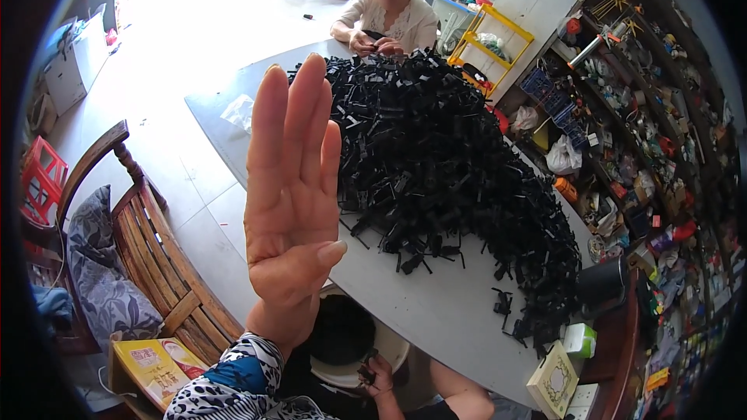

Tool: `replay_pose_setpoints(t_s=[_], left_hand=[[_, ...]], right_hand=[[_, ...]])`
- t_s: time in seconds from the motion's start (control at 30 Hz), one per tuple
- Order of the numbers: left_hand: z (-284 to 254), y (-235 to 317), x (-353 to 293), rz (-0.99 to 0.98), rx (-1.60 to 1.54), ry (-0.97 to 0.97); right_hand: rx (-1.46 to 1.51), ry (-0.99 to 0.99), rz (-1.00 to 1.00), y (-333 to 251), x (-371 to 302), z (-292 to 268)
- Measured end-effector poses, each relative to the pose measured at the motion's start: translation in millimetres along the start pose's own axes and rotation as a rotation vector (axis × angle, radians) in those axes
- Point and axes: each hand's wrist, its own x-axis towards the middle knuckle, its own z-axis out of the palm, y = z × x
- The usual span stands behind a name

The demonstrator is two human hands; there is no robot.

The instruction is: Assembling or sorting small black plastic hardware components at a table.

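Note:
My left hand (292, 179) is raised upright with its palm toward me, fingers stretched out and thumb folded across the palm. It holds nothing, and its wrist is in a black-and-white patterned sleeve. Low beside the table, my right hand (379, 377) has its fingers closed round a small black plastic part, partly hidden by the fingers. That hand is at the rim of a white bucket (401, 348), which has dark contents too dim to make out. On the grey table (405, 295) lies a large heap of small black plastic parts (420, 155), some with thin prongs.
Across the table a person (385, 19) handles a small dark piece. A wooden chair (167, 264) with a patterned cushion and a yellow box (152, 369) stand at left. Cluttered shelves (646, 132) line the right side. A decorated box (552, 373) is near the table's right end.

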Motion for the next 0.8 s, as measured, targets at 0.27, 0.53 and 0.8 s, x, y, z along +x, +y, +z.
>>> replay_pose_setpoints(t_s=[0.27,0.53,0.8], left_hand=[[0,-1,-1,0.005,0.02,-0.003],[-1,-1,0,0.006,0.008,0.004],[-1,0,0,-0.006,0.012,-0.013]], right_hand=[[-0.003,0.077,0.016,2,1,-6],[0.046,0.034,0.027,4,5,-9],[0.024,0.049,0.017,4,5,-4]])
